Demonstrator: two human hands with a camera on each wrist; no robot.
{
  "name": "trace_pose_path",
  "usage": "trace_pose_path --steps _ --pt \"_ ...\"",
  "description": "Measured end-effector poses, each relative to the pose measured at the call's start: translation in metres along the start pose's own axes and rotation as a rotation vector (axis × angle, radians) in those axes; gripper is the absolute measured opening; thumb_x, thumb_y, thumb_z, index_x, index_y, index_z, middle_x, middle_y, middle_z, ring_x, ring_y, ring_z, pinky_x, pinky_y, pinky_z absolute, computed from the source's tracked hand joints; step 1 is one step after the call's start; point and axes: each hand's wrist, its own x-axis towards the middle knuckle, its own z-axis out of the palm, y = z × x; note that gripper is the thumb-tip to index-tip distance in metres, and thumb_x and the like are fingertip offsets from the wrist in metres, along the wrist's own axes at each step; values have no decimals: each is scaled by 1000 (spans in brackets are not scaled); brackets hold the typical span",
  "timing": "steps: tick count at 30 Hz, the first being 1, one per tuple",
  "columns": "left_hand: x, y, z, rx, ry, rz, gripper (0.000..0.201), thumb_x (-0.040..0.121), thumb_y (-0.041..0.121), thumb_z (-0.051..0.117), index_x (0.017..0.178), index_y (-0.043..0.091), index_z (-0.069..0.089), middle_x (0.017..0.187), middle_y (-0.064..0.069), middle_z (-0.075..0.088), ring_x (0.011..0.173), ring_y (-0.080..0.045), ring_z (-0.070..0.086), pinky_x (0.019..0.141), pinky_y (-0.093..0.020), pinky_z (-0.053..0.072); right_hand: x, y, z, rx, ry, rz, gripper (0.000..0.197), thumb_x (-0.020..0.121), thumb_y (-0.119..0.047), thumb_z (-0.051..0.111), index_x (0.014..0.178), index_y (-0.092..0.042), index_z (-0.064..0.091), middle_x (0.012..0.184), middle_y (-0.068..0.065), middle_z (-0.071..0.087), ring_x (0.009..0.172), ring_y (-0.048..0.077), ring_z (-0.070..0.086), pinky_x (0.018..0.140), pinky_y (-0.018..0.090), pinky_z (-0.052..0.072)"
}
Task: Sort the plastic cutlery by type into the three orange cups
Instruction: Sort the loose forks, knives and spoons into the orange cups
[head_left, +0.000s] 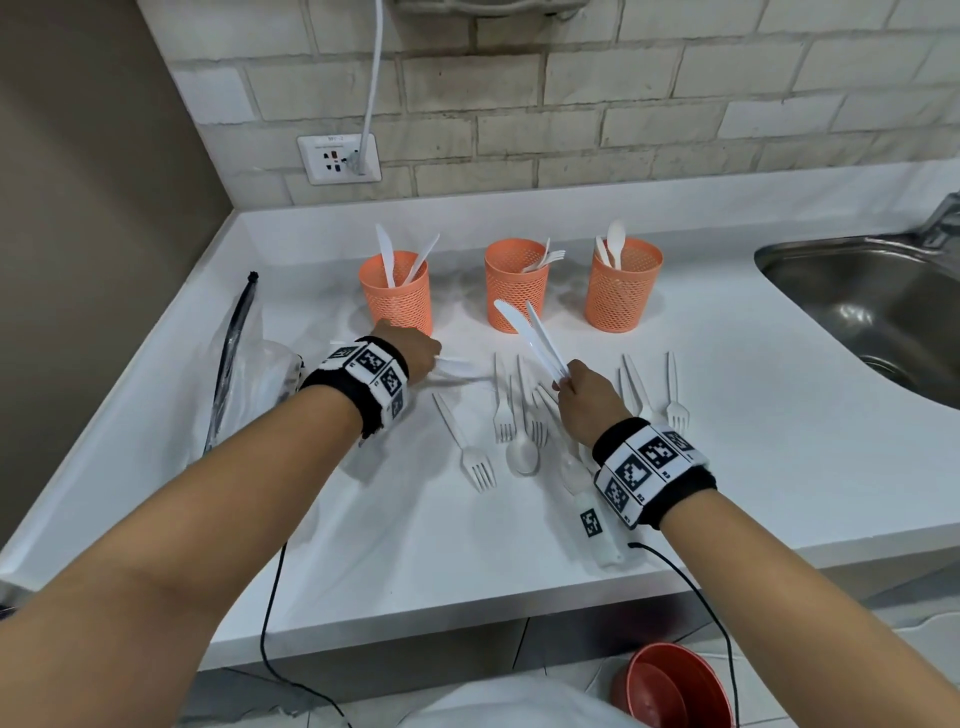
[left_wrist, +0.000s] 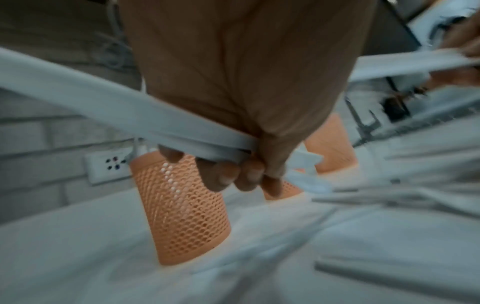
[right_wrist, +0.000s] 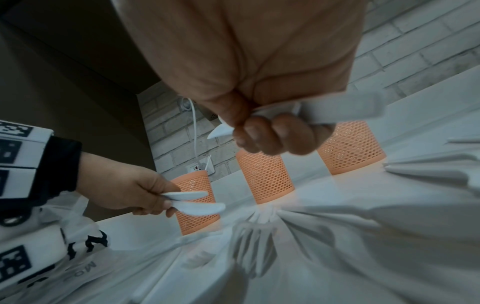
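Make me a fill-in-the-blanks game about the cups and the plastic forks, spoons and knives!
1. There are ___ orange cups on the counter.
2. The right hand holds two white ___.
3. The cup with spoons in it stands nearest the metal ___.
4. The left hand holds knives near the cup that already has ___ in it.

Missing words: three; knives; sink; knives
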Motion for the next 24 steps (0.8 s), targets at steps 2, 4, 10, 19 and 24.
trace_pose_path --steps 2,4,10,19,24 --pt "5 -5 6 -180 54 -88 30 97 11 34 123 6 49 126 -12 55 117 -30 50 101 -39 39 1 -1 0 2 9 8 10 95 -7 31 87 -6 38 111 28 60 99 40 57 77 37 44" --pt "11 -2 12 -366 70 -88 30 97 12 37 123 1 48 126 -18 55 115 -33 51 97 -36 41 2 -2 0 -2 4 11 10 95 -7 31 88 -5 39 111 28 60 100 40 57 79 38 44" --pt "22 18 22 -409 -28 -17 36 93 16 49 127 7 49 122 -22 51 113 -35 50 93 -38 42 4 -4 1 10 -28 26 20 94 -4 32 102 7 46 109 26 60 96 39 56 70 29 35" --pt "26 25 22 -328 -6 -22 31 91 15 50 118 1 53 125 -18 51 117 -33 50 93 -41 44 8 -11 5 -17 -33 43 10 91 -2 39 90 -7 31 87 12 46 80 24 44 68 27 30" --pt "21 12 19 -364 29 -60 29 96 14 40 118 -2 49 122 -20 55 112 -34 54 88 -39 45 12 -14 6 63 17 8 7 92 0 36 88 -4 32 71 5 44 77 26 42 57 26 21"
